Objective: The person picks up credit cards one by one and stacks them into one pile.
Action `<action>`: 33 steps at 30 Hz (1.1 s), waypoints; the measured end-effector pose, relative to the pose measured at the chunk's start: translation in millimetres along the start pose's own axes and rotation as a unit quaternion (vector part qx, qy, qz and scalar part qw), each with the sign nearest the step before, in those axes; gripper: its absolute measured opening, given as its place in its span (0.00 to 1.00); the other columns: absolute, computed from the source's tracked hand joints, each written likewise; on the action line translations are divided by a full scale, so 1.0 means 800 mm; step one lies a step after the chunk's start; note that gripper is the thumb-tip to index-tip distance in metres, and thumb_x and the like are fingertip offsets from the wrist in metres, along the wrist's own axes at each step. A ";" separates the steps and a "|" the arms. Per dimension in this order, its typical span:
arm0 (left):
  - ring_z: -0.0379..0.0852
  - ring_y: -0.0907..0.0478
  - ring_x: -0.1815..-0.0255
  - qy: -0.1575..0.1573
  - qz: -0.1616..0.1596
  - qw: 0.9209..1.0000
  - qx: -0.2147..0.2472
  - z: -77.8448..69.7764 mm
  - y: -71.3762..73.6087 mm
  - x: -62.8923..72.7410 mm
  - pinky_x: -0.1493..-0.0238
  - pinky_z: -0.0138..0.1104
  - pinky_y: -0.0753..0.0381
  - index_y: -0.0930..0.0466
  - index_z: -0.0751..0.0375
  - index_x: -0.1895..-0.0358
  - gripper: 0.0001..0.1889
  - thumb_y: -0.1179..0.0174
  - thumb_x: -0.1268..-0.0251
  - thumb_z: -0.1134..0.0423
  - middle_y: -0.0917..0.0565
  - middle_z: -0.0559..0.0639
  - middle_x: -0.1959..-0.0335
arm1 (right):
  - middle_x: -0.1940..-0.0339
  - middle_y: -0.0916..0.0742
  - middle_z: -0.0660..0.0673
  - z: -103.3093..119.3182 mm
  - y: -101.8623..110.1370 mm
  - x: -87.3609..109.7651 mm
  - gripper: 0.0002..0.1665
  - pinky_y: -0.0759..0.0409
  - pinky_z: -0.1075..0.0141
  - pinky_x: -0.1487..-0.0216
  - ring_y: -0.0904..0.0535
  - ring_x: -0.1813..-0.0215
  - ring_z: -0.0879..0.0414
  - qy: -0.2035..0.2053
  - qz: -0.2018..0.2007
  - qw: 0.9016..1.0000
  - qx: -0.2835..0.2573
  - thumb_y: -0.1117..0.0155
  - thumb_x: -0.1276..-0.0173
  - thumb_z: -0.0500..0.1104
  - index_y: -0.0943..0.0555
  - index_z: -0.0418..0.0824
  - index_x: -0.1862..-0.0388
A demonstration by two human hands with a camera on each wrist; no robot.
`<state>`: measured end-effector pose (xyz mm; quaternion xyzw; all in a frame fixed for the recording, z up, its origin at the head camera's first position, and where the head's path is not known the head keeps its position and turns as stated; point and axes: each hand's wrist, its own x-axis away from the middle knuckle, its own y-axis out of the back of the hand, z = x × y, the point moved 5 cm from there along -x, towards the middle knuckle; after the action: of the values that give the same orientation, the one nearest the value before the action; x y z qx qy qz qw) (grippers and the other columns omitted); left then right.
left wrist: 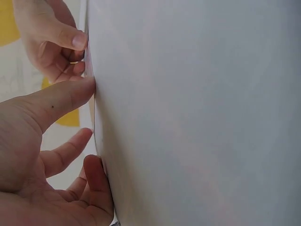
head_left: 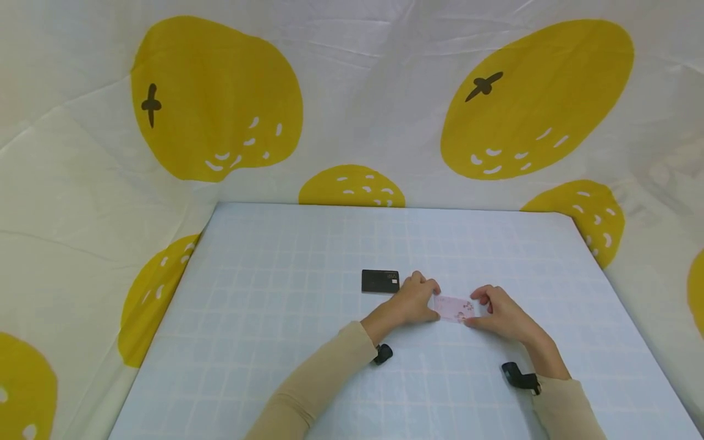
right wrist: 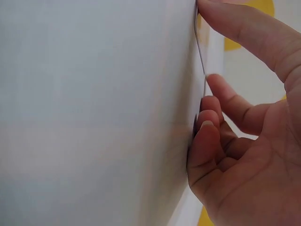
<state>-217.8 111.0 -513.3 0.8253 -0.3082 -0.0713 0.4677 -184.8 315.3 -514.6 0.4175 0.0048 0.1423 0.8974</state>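
Observation:
A small pink card (head_left: 454, 308) with darker printed figures at its right end lies between both hands on the table, seen in the head view. My left hand (head_left: 412, 300) grips its left end, thumb at the near corner and a finger at the far one. At the right end, my right hand (head_left: 505, 313) holds the card in the same way, its other fingers curled. Just left of the left hand lies a black card (head_left: 379, 281) with a small light square. Both wrist views show the hands low against the tabletop, the pink card almost edge-on.
The table (head_left: 264, 366) has a pale blue cover with a faint white grid. White cloth (head_left: 374, 91) with yellow fruit prints hangs behind it and at its sides. Black wrist cameras (head_left: 517, 376) sit at both sleeve cuffs.

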 end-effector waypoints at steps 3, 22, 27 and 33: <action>0.42 0.33 0.50 -0.002 -0.004 1.000 0.002 0.001 -0.002 0.000 0.49 0.32 0.28 0.22 0.49 0.43 0.25 0.26 0.43 0.51 0.32 0.47 0.49 | 0.60 0.26 0.41 0.001 -0.002 0.000 0.30 0.34 0.64 0.63 0.34 0.60 0.49 0.007 -0.002 1.000 -0.009 0.19 0.45 0.42 0.24 0.32 0.49; 0.41 0.34 0.56 -0.005 -0.003 1.000 0.006 -0.002 0.002 0.001 0.56 0.31 0.29 0.24 0.48 0.46 0.24 0.25 0.44 0.53 0.32 0.44 0.56 | 0.58 0.22 0.41 0.007 0.000 0.002 0.29 0.30 0.65 0.62 0.31 0.60 0.49 -0.003 -0.002 1.000 -0.027 0.22 0.42 0.40 0.27 0.29 0.49; 0.39 0.31 0.62 -0.018 -0.002 1.000 0.018 -0.005 0.003 0.001 0.62 0.29 0.30 0.27 0.49 0.47 0.23 0.26 0.42 0.56 0.27 0.42 0.60 | 0.60 0.21 0.43 0.007 0.001 0.002 0.29 0.30 0.66 0.64 0.30 0.62 0.51 -0.013 -0.002 1.000 -0.029 0.24 0.39 0.42 0.27 0.30 0.47; 0.35 0.26 0.68 -0.019 -0.006 0.996 0.087 -0.006 0.004 -0.001 0.67 0.27 0.28 0.27 0.53 0.48 0.17 0.31 0.36 0.62 0.19 0.38 0.68 | 0.67 0.21 0.46 0.008 0.001 0.004 0.20 0.33 0.67 0.70 0.31 0.68 0.55 -0.020 -0.011 0.999 -0.031 0.28 0.34 0.42 0.23 0.32 0.51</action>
<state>-218.2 113.7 -508.2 0.8632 -0.3173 -0.0631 0.3875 -180.9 311.8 -508.9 0.3921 -0.0129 0.1240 0.9114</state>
